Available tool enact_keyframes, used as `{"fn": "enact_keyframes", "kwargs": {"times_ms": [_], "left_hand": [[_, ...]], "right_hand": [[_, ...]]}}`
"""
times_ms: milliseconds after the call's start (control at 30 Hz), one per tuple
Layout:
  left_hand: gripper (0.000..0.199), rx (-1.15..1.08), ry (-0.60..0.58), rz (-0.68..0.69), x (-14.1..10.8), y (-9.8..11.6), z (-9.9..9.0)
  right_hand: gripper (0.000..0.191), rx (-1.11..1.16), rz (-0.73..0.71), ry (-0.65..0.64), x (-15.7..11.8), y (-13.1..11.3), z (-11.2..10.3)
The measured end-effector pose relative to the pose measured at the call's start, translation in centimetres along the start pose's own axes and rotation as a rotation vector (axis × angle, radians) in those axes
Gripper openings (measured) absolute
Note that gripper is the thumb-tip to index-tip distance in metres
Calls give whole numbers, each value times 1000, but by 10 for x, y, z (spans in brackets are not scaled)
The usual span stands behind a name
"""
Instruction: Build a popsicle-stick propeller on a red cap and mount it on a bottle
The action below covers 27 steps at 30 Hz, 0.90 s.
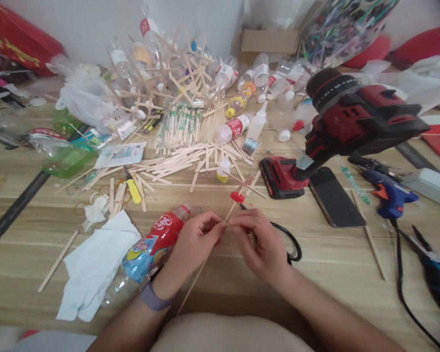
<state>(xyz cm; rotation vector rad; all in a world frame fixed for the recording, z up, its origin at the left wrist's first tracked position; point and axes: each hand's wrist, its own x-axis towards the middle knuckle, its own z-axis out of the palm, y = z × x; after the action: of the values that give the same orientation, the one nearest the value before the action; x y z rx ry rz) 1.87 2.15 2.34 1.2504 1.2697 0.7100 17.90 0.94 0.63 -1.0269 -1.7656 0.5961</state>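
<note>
My left hand [201,239] is closed in a pinch round a thin bamboo skewer [197,279], which slants from near my lap up past my fingers. At the skewer's upper end sits a red bottle cap [237,196], with flat wooden pieces [246,185] just beyond it. Close beside the skewer, my right hand [262,244] has its fingers pinched together; what lies between them is too small to make out. A black loop [296,244] shows behind the right hand, partly hidden by it. Against my left wrist lies a plastic bottle [157,237] with a red and blue label.
A red and black cordless drill [337,117] stands at right, near a phone [335,198], glue gun [388,190] and pliers [434,274]. Craft sticks [168,164], bottles and a small glue bottle [223,170] crowd the back. White tissue [99,264] lies left.
</note>
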Motion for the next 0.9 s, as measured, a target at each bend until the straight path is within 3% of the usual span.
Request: {"fn": "enact_keyframes", "kwargs": {"times_ms": [67,167,300,500,700,900], "left_hand": [[16,-58,0,-41,0,2,-1],[17,-145,-22,-98,0,4,-1],[19,-207,-35,-119,0,5,-1],[20,-187,-11,-107,1,2,-2],[21,-115,-1,-99,1,2,-3],[17,-120,-11,-121,0,5,-2]], "right_hand": [[9,99,262,65,3,1,1],[18,390,615,19,9,5,7],[25,611,818,-86,13,8,14],[37,568,787,-96,10,6,13],[20,371,603,-113,8,9,12],[16,81,424,-147,8,11,7]]}}
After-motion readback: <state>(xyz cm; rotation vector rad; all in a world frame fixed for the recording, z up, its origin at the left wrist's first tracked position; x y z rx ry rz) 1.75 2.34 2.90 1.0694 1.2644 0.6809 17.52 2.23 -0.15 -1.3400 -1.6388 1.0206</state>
